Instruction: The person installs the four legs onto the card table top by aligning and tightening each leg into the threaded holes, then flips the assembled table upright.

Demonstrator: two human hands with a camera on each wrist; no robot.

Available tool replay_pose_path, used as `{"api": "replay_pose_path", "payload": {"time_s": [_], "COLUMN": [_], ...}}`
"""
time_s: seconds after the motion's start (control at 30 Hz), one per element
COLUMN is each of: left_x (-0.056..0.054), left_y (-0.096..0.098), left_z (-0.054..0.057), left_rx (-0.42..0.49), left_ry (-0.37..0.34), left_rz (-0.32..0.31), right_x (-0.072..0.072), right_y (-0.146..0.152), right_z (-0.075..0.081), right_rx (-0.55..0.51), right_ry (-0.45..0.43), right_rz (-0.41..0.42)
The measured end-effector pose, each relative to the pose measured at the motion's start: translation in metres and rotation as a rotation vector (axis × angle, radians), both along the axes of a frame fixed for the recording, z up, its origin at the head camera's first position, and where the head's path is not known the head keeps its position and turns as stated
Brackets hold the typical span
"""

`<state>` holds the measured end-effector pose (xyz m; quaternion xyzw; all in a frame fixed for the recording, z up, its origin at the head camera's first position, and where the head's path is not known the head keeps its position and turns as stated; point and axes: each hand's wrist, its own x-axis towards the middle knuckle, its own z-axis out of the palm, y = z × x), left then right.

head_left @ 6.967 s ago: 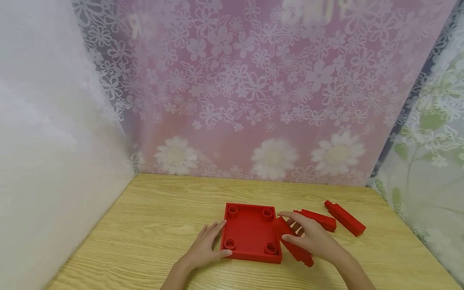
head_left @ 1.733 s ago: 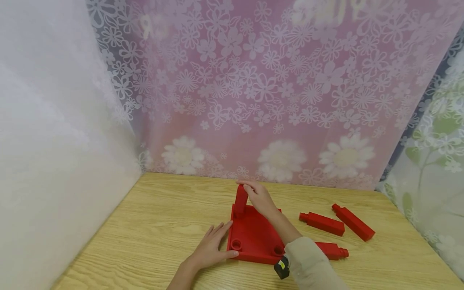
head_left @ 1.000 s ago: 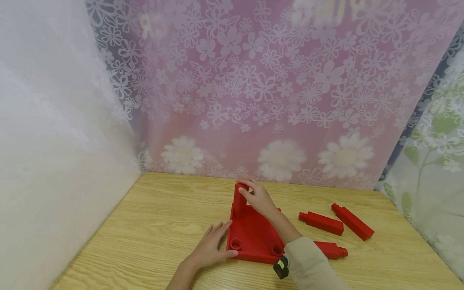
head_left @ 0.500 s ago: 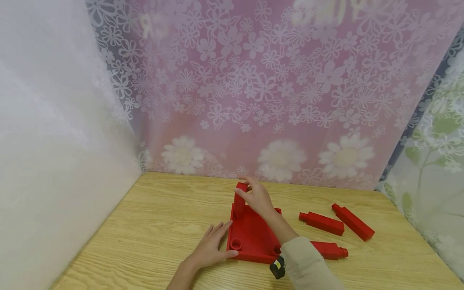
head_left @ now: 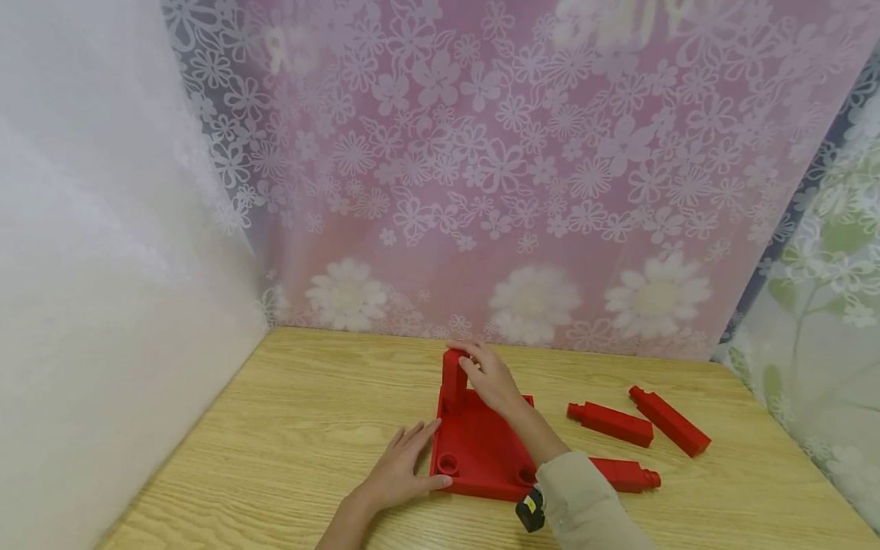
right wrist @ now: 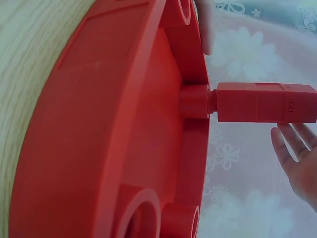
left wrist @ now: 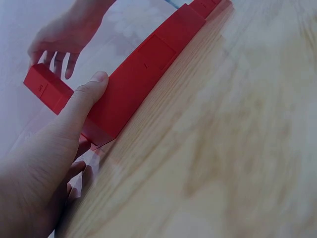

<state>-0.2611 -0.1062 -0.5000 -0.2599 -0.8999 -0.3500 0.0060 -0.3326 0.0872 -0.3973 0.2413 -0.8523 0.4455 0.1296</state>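
Note:
A red square tray-like piece, with round sockets in its corners, lies on the table. In its far left corner stands a red leg; the right wrist view shows this leg seated at a corner socket. The thumb and index finger of my right hand hold the leg's upper end, while the other fingers hang free of it. My left hand rests against the near left corner, thumb on the front wall and fingertips at the left wall. The right forearm hides part of the tray's right side.
Two more red legs lie to the right on the wooden table. A third leg lies partly behind the right sleeve. A black wrist camera hangs by the tray's front edge. Floral curtains surround the table.
Seven seconds ago my right hand had a leg beside the tray; now one stands in the far left corner. Lately its fingers loosened and regripped the top, and the leg turned. My left hand stays.

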Motion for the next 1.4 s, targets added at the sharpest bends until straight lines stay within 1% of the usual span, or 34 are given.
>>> {"api": "replay_pose_path", "payload": {"time_s": [0.2,0.33,0.43,0.5,0.57,0.77,0.9,1.0,1.07,1.2,1.3,1.4], "left_x": [0.0,0.0007,0.001,0.001,0.0009,0.0008,0.0008,0.0005,0.0001,-0.0005,-0.0006,-0.0007], "left_y": [0.0004,0.0006,0.0007,0.0007,0.0006,0.0006,0.0005,0.0006,0.0004,0.0,-0.0004,-0.0005], "left_z": [0.0,0.0014,0.0023,0.0022,0.002,0.0014,0.0013,0.0009,0.0006,0.0003,0.0003,0.0003], "left_rx": [-0.002,0.0,0.002,0.0,-0.002,0.003,-0.001,-0.006,-0.007,-0.006,-0.001,0.001], "left_ry": [-0.01,-0.014,-0.008,-0.001,0.005,0.0,0.001,0.002,0.005,0.006,-0.002,-0.004], "left_rz": [0.001,0.002,0.002,0.001,0.0,-0.003,-0.002,0.0,0.001,-0.001,-0.003,-0.003], "right_x": [-0.0013,-0.0019,-0.0015,-0.0009,-0.0003,0.0003,0.0023,0.0035,0.0035,0.0024,0.0016,0.0007], "right_y": [-0.0008,-0.0036,-0.0057,-0.0071,-0.0078,-0.0075,-0.0054,-0.0037,-0.0029,-0.0022,-0.0029,-0.0048], "right_z": [-0.0028,-0.0048,-0.0047,-0.0037,-0.0029,-0.0027,-0.0038,-0.0042,-0.0046,-0.0057,-0.0067,-0.0073], "right_rx": [-0.016,-0.019,-0.027,-0.027,-0.026,-0.003,-0.053,-0.104,-0.125,-0.155,-0.16,-0.156], "right_ry": [-0.007,-0.023,-0.051,-0.061,-0.057,0.016,-0.015,-0.073,-0.093,-0.094,-0.101,-0.127], "right_rz": [-0.005,-0.051,-0.085,-0.091,-0.08,0.002,0.037,0.049,0.055,0.079,0.07,0.026]}}
